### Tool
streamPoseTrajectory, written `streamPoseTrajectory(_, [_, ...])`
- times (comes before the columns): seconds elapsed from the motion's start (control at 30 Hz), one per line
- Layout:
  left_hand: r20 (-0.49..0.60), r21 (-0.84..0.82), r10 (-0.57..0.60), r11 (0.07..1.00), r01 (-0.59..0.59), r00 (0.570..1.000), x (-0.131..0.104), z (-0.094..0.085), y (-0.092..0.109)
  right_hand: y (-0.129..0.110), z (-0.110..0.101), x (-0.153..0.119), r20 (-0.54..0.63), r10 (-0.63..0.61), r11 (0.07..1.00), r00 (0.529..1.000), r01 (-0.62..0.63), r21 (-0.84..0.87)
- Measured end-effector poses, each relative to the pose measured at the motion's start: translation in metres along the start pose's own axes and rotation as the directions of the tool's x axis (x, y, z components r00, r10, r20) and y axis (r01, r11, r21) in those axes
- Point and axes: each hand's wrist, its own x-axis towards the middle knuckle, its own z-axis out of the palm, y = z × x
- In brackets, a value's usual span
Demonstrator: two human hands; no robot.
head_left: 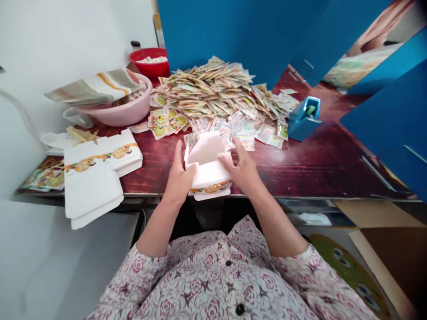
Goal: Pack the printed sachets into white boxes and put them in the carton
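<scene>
A small white box [211, 174] with an orange printed side stands open at the table's front edge, its flaps up. My left hand [180, 178] grips its left side, thumb on the near wall. On the right side my right hand [240, 171] holds it, thumb at the near right corner and fingers curled behind. Just beyond the box lies a large heap of small printed sachets [213, 89]. Flat white printed cartons [96, 173] are stacked at the left, overhanging the front edge.
A pink basin [130, 109] with a striped cloth [100, 89] and a red bowl [151, 66] stand at the back left, near a white cup [77, 118]. A blue tape dispenser [302, 122] sits right of the heap. An open cardboard box [376, 258] is below right.
</scene>
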Motion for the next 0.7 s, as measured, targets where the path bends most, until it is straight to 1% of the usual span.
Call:
streamPoseTrajectory(0.1, [0.040, 0.091, 0.049, 0.994, -0.053, 0.998, -0.001, 0.000, -0.002, 0.006, 0.006, 0.000, 0.033, -0.029, 0.997, 0.999, 0.031, -0.067])
streamPoseTrajectory(0.17, [0.064, 0.183, 0.107, 0.976, -0.117, 0.992, -0.003, -0.001, -0.006, 0.009, 0.007, -0.003, 0.061, -0.023, 0.994, 0.998, 0.029, -0.102])
streamPoseTrajectory(0.23, [0.075, 0.304, 0.178, 0.933, -0.193, 0.981, -0.005, -0.002, -0.011, 0.010, 0.007, -0.006, 0.076, -0.013, 0.993, 0.997, 0.022, -0.117])
streamPoseTrajectory(0.3, [0.072, 0.431, 0.254, 0.864, -0.260, 0.964, -0.007, -0.003, -0.015, 0.009, 0.005, -0.008, 0.078, -0.010, 0.993, 0.997, 0.019, -0.116])
streamPoseTrajectory(0.37, [0.079, 0.530, 0.349, 0.779, -0.336, 0.934, -0.010, -0.004, -0.018, 0.008, 0.004, -0.009, 0.083, -0.001, 0.993, 0.997, 0.011, -0.118])
streamPoseTrajectory(0.4, [0.101, 0.567, 0.409, 0.725, -0.391, 0.907, -0.013, -0.005, -0.020, 0.008, 0.004, -0.009, 0.087, 0.001, 0.993, 0.996, 0.010, -0.120])
streamPoseTrajectory(0.43, [0.144, 0.596, 0.473, 0.660, -0.457, 0.869, -0.015, -0.005, -0.021, 0.007, 0.003, -0.008, 0.090, -0.002, 0.993, 0.996, 0.013, -0.121])
streamPoseTrajectory(0.5, [0.280, 0.634, 0.569, 0.495, -0.594, 0.773, -0.021, -0.007, -0.024, 0.006, 0.003, -0.008, 0.095, -0.027, 0.993, 0.995, 0.038, -0.115])
streamPoseTrajectory(0.53, [0.355, 0.645, 0.588, 0.409, -0.646, 0.727, -0.024, -0.009, -0.026, 0.006, 0.004, -0.007, 0.097, -0.045, 0.993, 0.994, 0.055, -0.107])
streamPoseTrajectory(0.57, [0.422, 0.656, 0.585, 0.331, -0.679, 0.693, -0.026, -0.010, -0.026, 0.005, 0.004, -0.007, 0.099, -0.061, 0.993, 0.993, 0.070, -0.099])
streamPoseTrajectory(0.6, [0.473, 0.670, 0.567, 0.266, -0.693, 0.675, -0.027, -0.011, -0.026, 0.005, 0.004, -0.007, 0.103, -0.069, 0.993, 0.992, 0.078, -0.092])
streamPoseTrajectory(0.63, [0.510, 0.686, 0.539, 0.216, -0.695, 0.671, -0.027, -0.012, -0.025, 0.004, 0.003, -0.008, 0.104, -0.068, 0.993, 0.992, 0.077, -0.085])
streamPoseTrajectory(0.7, [0.561, 0.709, 0.468, 0.155, -0.688, 0.683, -0.025, -0.014, -0.021, 0.005, -0.001, -0.009, 0.115, -0.040, 0.998, 0.993, 0.045, -0.045])
